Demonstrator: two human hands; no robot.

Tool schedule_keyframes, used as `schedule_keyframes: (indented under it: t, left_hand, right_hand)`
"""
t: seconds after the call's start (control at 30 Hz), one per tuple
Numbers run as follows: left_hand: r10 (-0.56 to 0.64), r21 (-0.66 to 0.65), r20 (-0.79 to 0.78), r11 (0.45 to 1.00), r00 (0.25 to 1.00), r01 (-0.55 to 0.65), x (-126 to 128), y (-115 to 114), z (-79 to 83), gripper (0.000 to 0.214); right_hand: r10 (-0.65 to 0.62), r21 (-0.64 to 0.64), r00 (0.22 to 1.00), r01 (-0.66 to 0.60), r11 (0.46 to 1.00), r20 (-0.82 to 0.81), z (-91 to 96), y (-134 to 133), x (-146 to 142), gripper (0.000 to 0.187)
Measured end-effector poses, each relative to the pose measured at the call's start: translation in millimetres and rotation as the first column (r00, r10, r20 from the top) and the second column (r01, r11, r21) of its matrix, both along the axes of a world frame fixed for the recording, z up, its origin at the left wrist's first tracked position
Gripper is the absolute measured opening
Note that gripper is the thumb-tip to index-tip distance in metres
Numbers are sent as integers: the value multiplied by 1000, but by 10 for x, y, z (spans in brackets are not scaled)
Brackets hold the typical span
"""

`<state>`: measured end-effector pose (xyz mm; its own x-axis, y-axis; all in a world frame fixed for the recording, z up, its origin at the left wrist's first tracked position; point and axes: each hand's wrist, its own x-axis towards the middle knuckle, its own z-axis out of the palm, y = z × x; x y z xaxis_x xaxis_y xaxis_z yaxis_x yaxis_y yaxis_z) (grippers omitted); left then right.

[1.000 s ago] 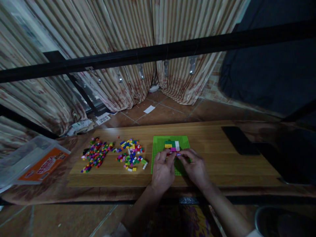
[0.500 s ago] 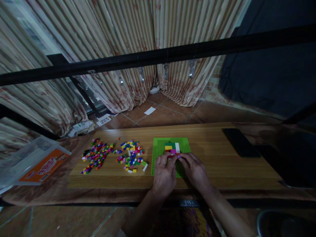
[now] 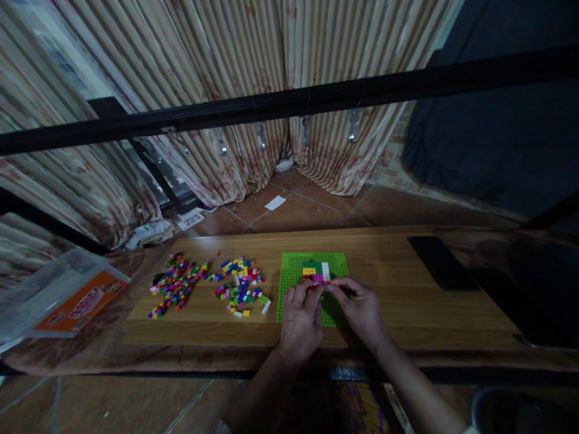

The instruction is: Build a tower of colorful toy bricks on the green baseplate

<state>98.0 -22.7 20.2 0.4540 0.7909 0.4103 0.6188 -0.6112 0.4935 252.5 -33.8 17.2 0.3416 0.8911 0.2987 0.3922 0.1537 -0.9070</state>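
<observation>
A green studded baseplate point(image 3: 289, 268) lies on the wooden board, with toy building bricks point(image 3: 309, 271) in green, yellow, white and magenta joined on it. My left hand point(image 3: 302, 322) rests over the plate's front left part, fingers curled together against the near side of these bricks. From the right, my right hand point(image 3: 360, 310) pinches thumb and forefinger at a small toy brick, purplish and mostly covered by the fingertips. Both hands' fingertips nearly meet in front of the magenta brick. What sits under the left fingers is hidden.
Two heaps of loose bricks, a mixed small pile point(image 3: 178, 283) and a looser group point(image 3: 242, 295), lie left of the plate. A clear plastic box point(image 3: 67, 295) with an orange label stands far left. A black phone-like slab point(image 3: 441, 262) lies on the board's point(image 3: 389, 253) right side.
My right hand has shifted slightly, its fingertips closer to the left ones at the bricks' near edge. My left hand stays almost in place.
</observation>
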Motion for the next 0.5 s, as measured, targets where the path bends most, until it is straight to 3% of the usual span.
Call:
schedule_keyframes:
  t: [0.23,0.5]
  left_hand:
    - [-6,-1,-14,1000,1000,6,3,3,23,49]
    - [-1,41,-118,999,993,6,25,22,-11,50]
  right_hand:
    - [-42,-126,940,-1,992,-338,20,94,-14,35]
    - [-23,-233,863,-111,966,-505,91,147,-8,35]
